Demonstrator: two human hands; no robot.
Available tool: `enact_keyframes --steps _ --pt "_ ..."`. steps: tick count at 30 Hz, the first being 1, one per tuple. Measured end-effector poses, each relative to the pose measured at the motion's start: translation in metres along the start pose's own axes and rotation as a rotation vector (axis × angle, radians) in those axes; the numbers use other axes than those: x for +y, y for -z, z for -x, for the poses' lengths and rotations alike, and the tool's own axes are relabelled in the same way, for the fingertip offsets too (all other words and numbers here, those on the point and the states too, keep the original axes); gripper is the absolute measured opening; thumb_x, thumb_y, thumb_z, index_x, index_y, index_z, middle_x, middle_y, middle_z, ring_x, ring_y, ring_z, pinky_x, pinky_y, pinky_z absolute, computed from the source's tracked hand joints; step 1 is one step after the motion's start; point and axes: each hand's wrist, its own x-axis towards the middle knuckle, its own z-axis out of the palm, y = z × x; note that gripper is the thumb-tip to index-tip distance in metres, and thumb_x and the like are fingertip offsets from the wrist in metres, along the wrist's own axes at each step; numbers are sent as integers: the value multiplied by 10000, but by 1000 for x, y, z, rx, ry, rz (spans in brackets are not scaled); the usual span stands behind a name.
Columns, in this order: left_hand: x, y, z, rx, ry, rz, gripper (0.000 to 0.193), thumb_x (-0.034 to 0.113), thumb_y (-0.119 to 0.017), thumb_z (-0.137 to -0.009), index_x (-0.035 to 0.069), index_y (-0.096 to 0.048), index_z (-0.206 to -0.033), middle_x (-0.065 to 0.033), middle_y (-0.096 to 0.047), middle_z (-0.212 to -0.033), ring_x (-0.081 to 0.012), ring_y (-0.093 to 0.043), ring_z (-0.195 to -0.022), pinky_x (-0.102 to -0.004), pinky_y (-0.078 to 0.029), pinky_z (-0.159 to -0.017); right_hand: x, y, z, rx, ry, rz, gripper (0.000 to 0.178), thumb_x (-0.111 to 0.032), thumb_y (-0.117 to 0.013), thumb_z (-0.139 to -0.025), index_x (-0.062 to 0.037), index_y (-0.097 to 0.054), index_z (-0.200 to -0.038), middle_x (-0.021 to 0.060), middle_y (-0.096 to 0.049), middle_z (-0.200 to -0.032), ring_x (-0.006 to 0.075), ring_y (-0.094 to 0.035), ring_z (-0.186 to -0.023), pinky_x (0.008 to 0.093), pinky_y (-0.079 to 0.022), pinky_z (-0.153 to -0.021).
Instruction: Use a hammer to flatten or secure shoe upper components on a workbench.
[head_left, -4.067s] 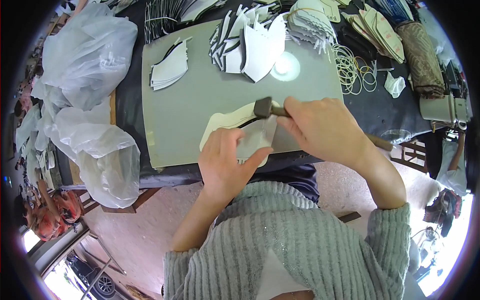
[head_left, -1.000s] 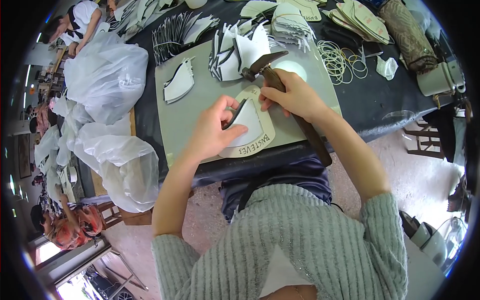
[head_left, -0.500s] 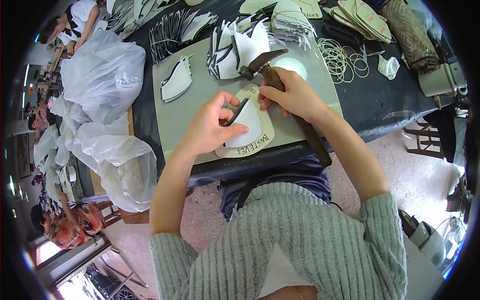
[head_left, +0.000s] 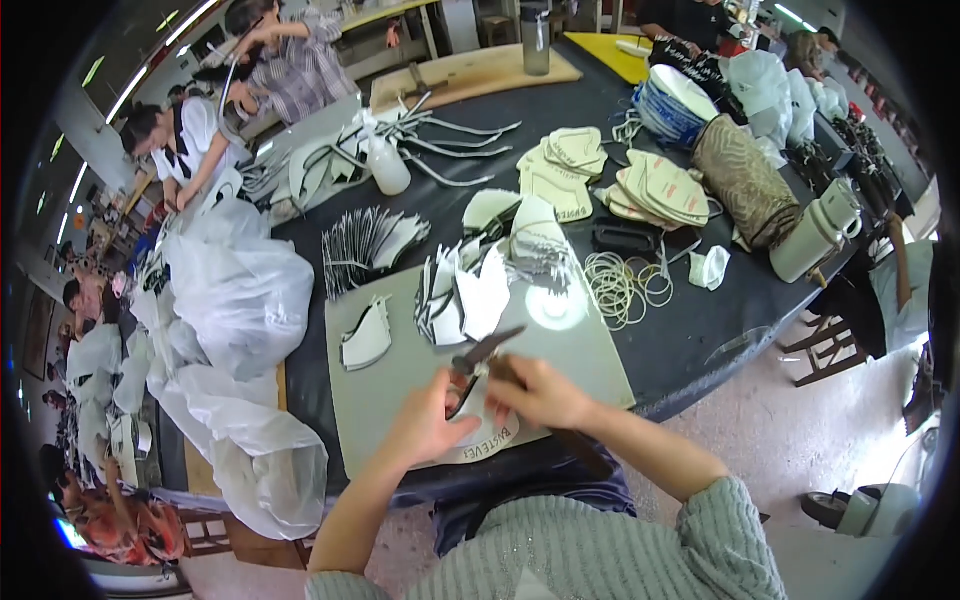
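Note:
My left hand pinches a white cut piece with a dark folded edge, seemingly a shoe-upper part; most of it is hidden by my fingers. My right hand is wrapped round the wooden handle of a hammer, its metal head above the piece and the handle slanting down toward the table's near edge. Under both hands lies a cream card template with handwriting, resting on a grey board. Beyond my hands stand bunched white pieces, with one small stack at their left.
Rubber bands lie right of the board, near a crumpled white paper and card templates. A bottle and a light jug stand farther off. Plastic bags bulge at the left; other people work beyond.
The view has tilted up, showing more of the far table and room. The hammer head and right hand have come closer to the left hand and piece. Both holds stay the same.

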Motion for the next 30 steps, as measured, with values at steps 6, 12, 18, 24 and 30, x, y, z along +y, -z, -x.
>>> enact_keyframes --steps 6,12,18,24,30 --pt "14 -11 9 82 61 -291 564 252 -782 -753 18 -411 -1107 -168 -661 -790 -392 -656 -757 -436 -514 -651 4 -15 11 82 15 209 155 -100 -545 -958 53 -531 -980 116 -701 -813 172 -704 -678 306 -553 -622" --pt "-8 8 21 145 97 -151 471 179 -815 -757 0 -531 -1088 -57 -650 -716 -175 -631 -655 -319 -492 -635 10 -13 7 88 55 330 152 -102 -573 -940 46 -548 -965 106 -704 -779 165 -704 -669 311 -542 -611" --pt "-18 20 20 74 173 271 389 125 -794 -765 -27 -570 -1044 -84 -703 -753 -105 -625 -664 -272 -479 -625 3 -13 5 100 6 322 146 -94 -566 -948 49 -537 -940 102 -687 -776 149 -680 -652 292 -532 -596" --pt "-19 16 23 118 217 285 462 85 -782 -754 -32 -500 -1101 -94 -699 -783 -122 -633 -679 -273 -483 -643 3 -15 -1 71 -20 269 134 -85 -549 -952 48 -528 -946 99 -680 -800 140 -671 -652 277 -520 -604" --pt "-21 12 26 109 189 269 430 63 -772 -754 -26 -489 -1065 -96 -684 -779 -136 -634 -673 -286 -492 -633 3 -18 1 95 -39 279 155 -112 -558 -913 42 -546 -911 121 -688 -729 219 -706 -649 340 -539 -631"
